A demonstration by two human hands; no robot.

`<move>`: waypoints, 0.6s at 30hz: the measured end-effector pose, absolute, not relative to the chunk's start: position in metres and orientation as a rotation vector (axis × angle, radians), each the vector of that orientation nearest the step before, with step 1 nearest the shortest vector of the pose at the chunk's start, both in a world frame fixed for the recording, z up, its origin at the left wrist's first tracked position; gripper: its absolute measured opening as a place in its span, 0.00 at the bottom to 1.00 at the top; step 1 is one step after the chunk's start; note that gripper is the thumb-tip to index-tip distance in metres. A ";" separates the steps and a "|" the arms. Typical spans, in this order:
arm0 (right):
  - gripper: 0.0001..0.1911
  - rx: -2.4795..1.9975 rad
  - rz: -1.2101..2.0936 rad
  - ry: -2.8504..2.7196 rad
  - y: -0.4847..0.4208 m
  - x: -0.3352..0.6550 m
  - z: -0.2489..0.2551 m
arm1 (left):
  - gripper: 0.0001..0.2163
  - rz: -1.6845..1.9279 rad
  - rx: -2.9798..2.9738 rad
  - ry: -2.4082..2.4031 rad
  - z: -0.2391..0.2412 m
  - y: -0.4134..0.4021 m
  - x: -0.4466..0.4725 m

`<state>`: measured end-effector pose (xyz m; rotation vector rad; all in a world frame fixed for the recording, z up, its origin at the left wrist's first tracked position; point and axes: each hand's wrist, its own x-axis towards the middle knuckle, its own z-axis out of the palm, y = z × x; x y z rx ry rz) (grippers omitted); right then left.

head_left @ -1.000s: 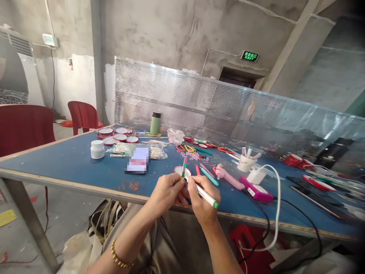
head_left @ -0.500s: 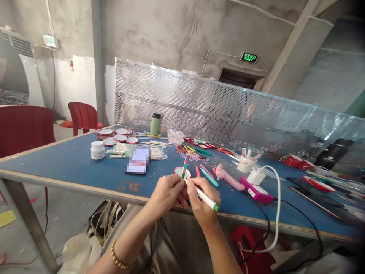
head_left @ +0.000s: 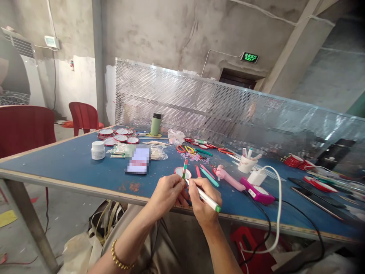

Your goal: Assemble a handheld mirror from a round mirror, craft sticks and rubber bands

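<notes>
My left hand (head_left: 168, 191) is closed on a thin stick banded in red, white and green (head_left: 185, 167), held upright near the table's front edge. My right hand (head_left: 203, 207) grips a white marker pen with a green end (head_left: 210, 201), its other end pointing at the stick. Whether the tip touches the stick is hidden by my fingers. Just behind the stick lies a small round white disc with a red rim (head_left: 178, 171). Pink and turquoise pens (head_left: 209, 177) lie to the right of it.
The blue table (head_left: 71, 171) holds a phone (head_left: 138, 160), a white jar (head_left: 98, 150), several red-rimmed discs (head_left: 120, 138), scissors (head_left: 203, 152) and a green bottle (head_left: 155, 125). To the right are a pink hot-air tool (head_left: 230, 179), a cup of pens (head_left: 246, 164) and cables (head_left: 279, 205).
Almost nothing differs. The right hand and the marker have shifted very slightly to the right, along with a small shift of the whole view.
</notes>
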<state>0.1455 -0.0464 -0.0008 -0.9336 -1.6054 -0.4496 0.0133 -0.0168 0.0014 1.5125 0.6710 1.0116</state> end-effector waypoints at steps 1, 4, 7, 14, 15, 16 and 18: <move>0.07 -0.932 -0.451 -1.609 -0.046 0.145 -0.001 | 0.12 1.012 1.511 0.672 0.001 -0.017 0.013; 0.07 -0.931 -0.460 -1.609 -0.046 0.145 0.001 | 0.13 1.022 1.518 0.677 0.002 -0.017 0.013; 0.06 -0.926 -0.463 -1.609 -0.046 0.144 0.001 | 0.13 1.040 1.547 0.690 0.002 -0.017 0.014; 0.06 -0.906 -0.432 -1.622 -0.046 0.144 0.001 | 0.13 1.063 1.583 0.692 0.000 -0.016 0.014; 0.06 -0.906 -0.431 -1.625 -0.046 0.145 0.001 | 0.13 1.068 1.592 0.695 -0.001 -0.016 0.014; 0.06 -0.908 -0.429 -1.628 -0.046 0.145 0.001 | 0.13 1.073 1.601 0.700 -0.001 -0.016 0.014; 0.06 -0.912 -0.423 -1.632 -0.046 0.145 0.001 | 0.13 1.079 1.617 0.707 -0.002 -0.015 0.014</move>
